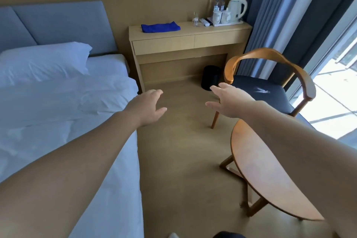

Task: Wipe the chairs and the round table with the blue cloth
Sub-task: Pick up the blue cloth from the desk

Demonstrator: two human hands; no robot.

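Observation:
The blue cloth [160,27] lies folded on the left part of a wooden desk [183,42] against the far wall. A wooden chair [270,87] with a curved back and a dark seat stands at the right, by the window. The round wooden table [264,176] sits in the near right, partly hidden by my right arm. My left hand [148,106] and my right hand [229,100] both reach forward in mid-air over the floor, fingers spread and holding nothing. Both are well short of the cloth.
A bed [58,102] with white sheets and a pillow fills the left. The desk's right end carries a kettle [237,8], water bottles, cups and a glass. A black bin [211,77] stands under the desk. Curtains and a window line the right side.

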